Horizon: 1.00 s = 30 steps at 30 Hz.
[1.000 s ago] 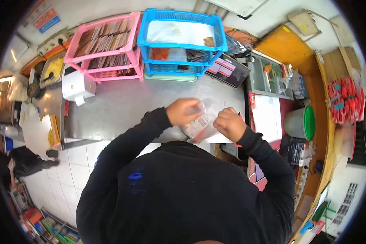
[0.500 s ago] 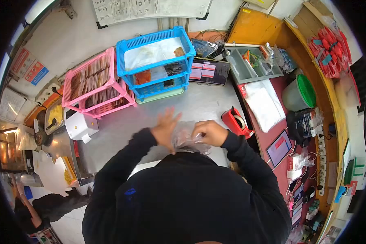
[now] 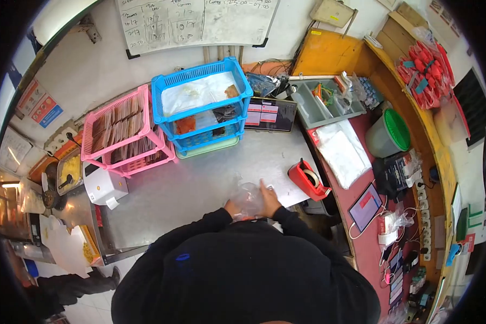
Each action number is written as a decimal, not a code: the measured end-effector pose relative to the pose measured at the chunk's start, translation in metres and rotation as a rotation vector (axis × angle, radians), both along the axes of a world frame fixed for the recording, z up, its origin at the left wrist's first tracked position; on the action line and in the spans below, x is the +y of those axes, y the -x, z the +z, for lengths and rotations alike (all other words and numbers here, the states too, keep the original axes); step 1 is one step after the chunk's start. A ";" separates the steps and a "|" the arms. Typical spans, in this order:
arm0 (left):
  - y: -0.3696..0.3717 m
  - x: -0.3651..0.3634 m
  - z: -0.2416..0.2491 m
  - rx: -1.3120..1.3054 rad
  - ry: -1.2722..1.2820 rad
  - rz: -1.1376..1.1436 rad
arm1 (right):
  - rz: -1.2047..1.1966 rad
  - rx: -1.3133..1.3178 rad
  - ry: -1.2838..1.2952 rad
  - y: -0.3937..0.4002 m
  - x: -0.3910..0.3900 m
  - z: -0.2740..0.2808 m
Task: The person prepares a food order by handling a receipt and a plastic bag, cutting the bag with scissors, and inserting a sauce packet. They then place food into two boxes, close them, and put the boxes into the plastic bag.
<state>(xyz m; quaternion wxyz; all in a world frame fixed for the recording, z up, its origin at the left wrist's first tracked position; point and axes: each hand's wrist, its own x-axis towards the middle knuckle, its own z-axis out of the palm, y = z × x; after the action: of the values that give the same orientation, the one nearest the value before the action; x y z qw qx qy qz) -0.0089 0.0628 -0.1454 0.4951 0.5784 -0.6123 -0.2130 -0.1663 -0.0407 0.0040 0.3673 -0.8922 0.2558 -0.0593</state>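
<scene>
A clear plastic bag (image 3: 248, 197) is between my two hands, close to my chest at the near edge of the metal table. My left hand (image 3: 232, 208) grips its left side, and most of those fingers are hidden behind the bag. On the other side my right hand (image 3: 270, 201) holds the bag, one finger pointing up along it. Something reddish shows low in the bag, too small to make out. To the right of my right hand stands a red tape dispenser (image 3: 302, 181).
The metal table (image 3: 167, 200) carries a pink rack (image 3: 156, 137) of packets, a blue tiered rack (image 3: 200, 110) and a white printer-like box (image 3: 103, 186). Rightward are white plastic bags (image 3: 343, 154), a tablet (image 3: 365, 206) and a green-lidded bucket (image 3: 389, 135). Another person's leg (image 3: 81, 283) shows lower left.
My left hand was spread beside the bag and now grips it. Both hands and the bag are lower and nearer my body. The view has tilted, so the racks sit lower.
</scene>
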 end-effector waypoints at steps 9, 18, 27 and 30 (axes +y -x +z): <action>-0.007 0.026 0.145 -0.675 -0.552 -0.029 | 0.222 0.250 0.276 -0.016 0.012 0.020; 0.001 0.006 0.065 0.153 -0.356 -0.160 | 0.173 -0.143 -0.083 -0.010 0.031 0.004; 0.004 0.036 0.148 -0.247 -0.339 -0.086 | 0.484 0.121 0.175 -0.045 0.009 0.103; 0.011 0.019 0.147 -0.221 -0.218 -0.055 | 0.443 -0.082 -0.002 -0.043 0.003 0.117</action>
<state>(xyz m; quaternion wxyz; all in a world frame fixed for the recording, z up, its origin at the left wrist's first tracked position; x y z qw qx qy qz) -0.0202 0.0815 0.0021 0.3532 0.6317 -0.6519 -0.2265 -0.1236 -0.0378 0.1206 0.3822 -0.9232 0.0383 -0.0130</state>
